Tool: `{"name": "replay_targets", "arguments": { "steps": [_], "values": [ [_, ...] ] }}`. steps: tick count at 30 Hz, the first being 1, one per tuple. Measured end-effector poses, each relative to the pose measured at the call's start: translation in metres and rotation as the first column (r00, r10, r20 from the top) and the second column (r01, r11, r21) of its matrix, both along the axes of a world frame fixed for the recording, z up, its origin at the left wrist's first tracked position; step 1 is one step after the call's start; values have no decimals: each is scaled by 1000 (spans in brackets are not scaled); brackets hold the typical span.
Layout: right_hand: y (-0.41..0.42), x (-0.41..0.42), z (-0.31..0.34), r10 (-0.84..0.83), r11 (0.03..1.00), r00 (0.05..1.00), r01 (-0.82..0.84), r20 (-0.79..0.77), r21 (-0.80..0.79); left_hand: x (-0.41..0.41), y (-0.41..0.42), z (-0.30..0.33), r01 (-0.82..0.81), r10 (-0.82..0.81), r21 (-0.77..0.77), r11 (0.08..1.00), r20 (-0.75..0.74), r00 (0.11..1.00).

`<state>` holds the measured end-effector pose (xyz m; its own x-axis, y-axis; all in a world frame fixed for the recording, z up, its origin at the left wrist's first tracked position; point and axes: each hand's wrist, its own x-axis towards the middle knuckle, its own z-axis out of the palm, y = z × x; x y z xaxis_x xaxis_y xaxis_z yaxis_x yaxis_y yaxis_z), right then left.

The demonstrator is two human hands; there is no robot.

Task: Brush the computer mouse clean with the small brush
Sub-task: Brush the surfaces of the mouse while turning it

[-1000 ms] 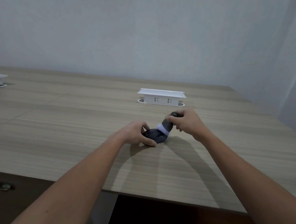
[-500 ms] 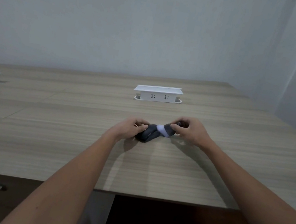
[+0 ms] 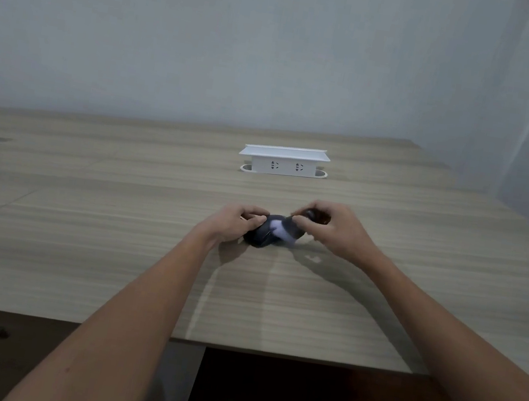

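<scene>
Centrally, on the bench (image 3: pixel 78 241), the left hand (image 3: pixel 232 223) has its grip clenched on the mouse (image 3: pixel 259 235); from 3 o'clock the right hand (image 3: pixel 330 231) grips the brush (image 3: pixel 289 230), its pale bristles touching the mouse top. A socket box (image 3: pixel 284 161) stands at 12 o'clock.

Dark mouse (image 3: pixel 259 235) sits on my desk, tilted, its left end under my fingers. Brush (image 3: pixel 288 229) lies across its right side, pale bristles on the shell (blurred), dark handle angled up-right.

Dark mouse (image 3: pixel 259 235), wood-grain table (image 3: pixel 112 246)
</scene>
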<state>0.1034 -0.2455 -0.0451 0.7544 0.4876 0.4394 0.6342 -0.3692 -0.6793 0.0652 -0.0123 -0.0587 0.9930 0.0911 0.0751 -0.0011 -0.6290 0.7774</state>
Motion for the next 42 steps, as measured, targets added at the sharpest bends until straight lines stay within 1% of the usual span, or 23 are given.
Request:
{"name": "replay_targets", "arguments": {
  "steps": [1,2,5,6,8,10,13,15,17,19,20,24,25,28,29,30,33,34,35,38,39,40,42],
  "values": [
    [1,-1,-1,27,999,999,-28,-31,-36,1,0,0,-4,4,-3,1000,1,1000],
    [2,1,-1,-13,998,1000,12,-8,-67,2,-1,0,-7,7,-6,1000,1,1000],
    [-2,8,2,-204,974,969,215,141,-69,3,-1,-1,-18,18,-25,1000,-10,1000],
    [-3,7,3,-185,980,974,193,130,-48,3,-1,-2,-22,21,-31,999,-13,1000],
    [-3,4,5,-19,999,1000,20,19,-32,3,-2,-2,-23,23,-47,999,-13,1000],
    [1,0,5,69,994,996,-73,-61,-78,4,-2,-2,-27,26,-46,999,-12,1000],
    [5,6,7,-141,977,978,162,151,-140,4,-2,-1,-27,26,-25,999,-29,999],
    [4,7,11,-213,970,959,231,185,-79,4,-2,-1,-34,33,-32,999,-36,999],
    [5,3,14,-78,992,988,90,134,-88,5,-2,0,-30,29,-36,999,-39,999],
    [10,-3,14,72,984,996,-62,51,-166,6,-2,0,-26,25,-31,999,-36,999],
    [12,-3,13,69,978,996,-58,51,-199,6,-2,0,-26,25,-32,999,-35,999],
    [12,6,15,-157,963,962,199,223,-180,7,-1,-1,-25,24,-28,999,-35,999],
    [12,4,15,-145,972,968,178,206,-153,7,-1,-2,-25,24,-30,999,-32,999],
    [14,-4,17,83,989,996,-79,22,-125,8,1,-2,-17,17,-16,1000,-21,1000],
    [15,-5,16,112,984,993,-115,-24,-140,8,2,-2,-18,18,-11,1000,-21,1000],
    [16,-4,15,82,984,997,-83,-11,-157,9,2,-2,-18,18,-13,1000,-23,1000],
    [13,4,13,-167,965,966,201,195,-171,9,1,-3,-28,27,-25,999,-28,999],
    [12,4,13,-194,964,961,223,196,-143,9,1,-3,-29,29,-22,999,-31,999],
    [11,3,13,-158,976,975,178,159,-125,8,1,-3,-27,26,-20,999,-34,999],
    [14,-3,13,78,989,994,-87,-74,-120,10,3,-2,-18,18,0,1000,-29,999],
    [15,-3,12,73,988,994,-84,-86,-128,10,3,-2,-16,16,0,1000,-29,999],
    [16,0,12,14,990,999,-20,-44,-139,11,3,-2,-13,13,-3,1000,-30,999],
    [14,6,12,-172,967,976,193,131,-167,10,2,-3,-16,16,-8,1000,-35,999]
  ]
}}
